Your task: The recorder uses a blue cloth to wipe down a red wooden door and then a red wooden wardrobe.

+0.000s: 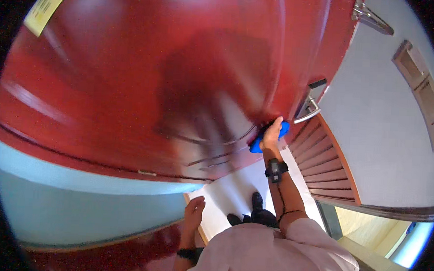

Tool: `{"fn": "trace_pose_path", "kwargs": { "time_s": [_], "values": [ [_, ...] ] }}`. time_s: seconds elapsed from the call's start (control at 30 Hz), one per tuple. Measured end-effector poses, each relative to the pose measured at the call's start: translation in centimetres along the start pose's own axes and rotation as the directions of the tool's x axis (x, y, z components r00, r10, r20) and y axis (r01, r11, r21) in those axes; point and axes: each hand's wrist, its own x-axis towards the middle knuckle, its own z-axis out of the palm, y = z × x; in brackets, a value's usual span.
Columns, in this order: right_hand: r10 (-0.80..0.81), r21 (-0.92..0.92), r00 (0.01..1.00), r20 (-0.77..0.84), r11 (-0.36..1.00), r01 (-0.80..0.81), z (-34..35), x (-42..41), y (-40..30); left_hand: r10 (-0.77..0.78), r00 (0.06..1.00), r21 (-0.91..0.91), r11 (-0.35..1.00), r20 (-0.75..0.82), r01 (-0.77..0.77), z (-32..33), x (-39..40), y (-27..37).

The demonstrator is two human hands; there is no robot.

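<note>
My right hand [272, 134] holds a blue cloth [256, 146] against the lower part of a glossy red door [106, 67]. The cloth sticks out on both sides of the hand, close to the door's free edge. Just above and to the right of it is a metal lever handle [311, 114] on its plate. My left hand [194, 211] hangs at my side, away from the door, its fingers loosely bent and nothing in them. A blurred dark reflection shows on the door's shiny surface.
A slatted reddish-brown panel [326, 163] with an orange edge stands right of the pale floor [221, 202]. A door closer arm [374, 20] sits at the upper right, near a wooden wall frame [420, 80]. A yellow label [49, 7] with writing is on the door. My shoes [257, 201] are below.
</note>
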Motion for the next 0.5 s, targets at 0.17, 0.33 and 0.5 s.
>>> {"fn": "trace_pose_path", "kwargs": {
  "time_s": [0.17, 0.33, 0.5],
  "values": [
    [0.383, 0.082, 0.878, 0.286, 0.904, -0.42, 0.7, -7.8, 0.4, 0.056, 0.996, -0.017, 0.998, 0.069, -0.055, -0.2, 0.3, 2.1],
    [0.574, -0.118, 0.766, 0.29, 0.815, -0.567, 5.3, -18.9, -1.5, 0.105, 0.994, -0.009, 0.994, 0.027, -0.104, -2.3, -1.6, 0.1],
    [0.598, -0.195, 0.68, 0.425, 0.794, -0.576, 4.9, -18.9, 3.5, 0.081, 0.996, -0.061, 0.995, 0.025, -0.08, -4.3, -3.4, -0.4]
  ]
}}
